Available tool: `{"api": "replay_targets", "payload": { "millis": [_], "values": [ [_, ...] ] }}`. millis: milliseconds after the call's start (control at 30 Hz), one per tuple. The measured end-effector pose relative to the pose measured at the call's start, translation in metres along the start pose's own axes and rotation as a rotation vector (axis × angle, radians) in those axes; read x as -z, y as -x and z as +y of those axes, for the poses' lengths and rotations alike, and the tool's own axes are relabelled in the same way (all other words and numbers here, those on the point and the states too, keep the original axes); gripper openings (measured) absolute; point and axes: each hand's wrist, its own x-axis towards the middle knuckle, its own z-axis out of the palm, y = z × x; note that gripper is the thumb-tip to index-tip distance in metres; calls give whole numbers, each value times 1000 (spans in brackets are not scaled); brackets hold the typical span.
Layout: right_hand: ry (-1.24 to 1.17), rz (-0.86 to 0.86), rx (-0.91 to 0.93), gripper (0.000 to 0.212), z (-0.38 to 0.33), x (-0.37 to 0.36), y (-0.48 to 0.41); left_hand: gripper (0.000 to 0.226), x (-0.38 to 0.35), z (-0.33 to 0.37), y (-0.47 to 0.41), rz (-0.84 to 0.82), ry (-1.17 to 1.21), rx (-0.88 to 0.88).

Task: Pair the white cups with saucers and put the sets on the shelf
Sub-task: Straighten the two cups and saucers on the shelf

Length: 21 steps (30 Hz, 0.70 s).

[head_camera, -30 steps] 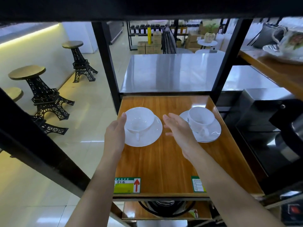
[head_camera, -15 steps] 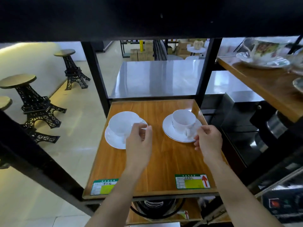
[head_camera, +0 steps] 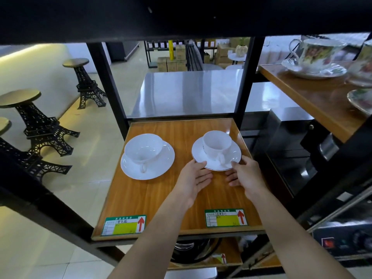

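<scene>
Left hand: I see my left hand (head_camera: 194,177) palm-up on the wooden shelf (head_camera: 161,198); fingers spread wide, thumb tip touching the near-left rim of the right saucer (head_camera: 215,165); nothing gripped
Right hand: my right hand (head_camera: 244,174) lies open on the shelf; fingers loose and spread, thumb resting at the near-right rim of the same saucer; I cannot tell whether any finger slips under the rim
Right cup: the right cup (head_camera: 216,144) stands upright on that saucer, just beyond both thumbs; its handle points toward me, between my two hands
Left set: the left cup (head_camera: 143,148) sits upright on the left saucer (head_camera: 159,168), off to the left of my left fingers, apart from them; its handle also faces me
Labels: two green-and-yellow labels with red arrows, one (head_camera: 123,225) and the other (head_camera: 225,217), sit at the shelf's front edge, nearer me than my fingers, beside my forearms
Flowered cup: a flowered cup (head_camera: 320,52) on its own saucer stands on a higher shelf, far up to the right of my right hand; blurred
</scene>
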Motion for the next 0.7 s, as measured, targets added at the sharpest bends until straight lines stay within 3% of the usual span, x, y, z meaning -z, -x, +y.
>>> {"api": "replay_targets", "payload": {
  "millis": [533,700],
  "values": [
    [4,-46,99,36,10,4,2,47,6,-4,4,67,11,-52],
    [38,-117,106,49,9,6,1,48,10,-4,3,81,60,-65]
  ]
}}
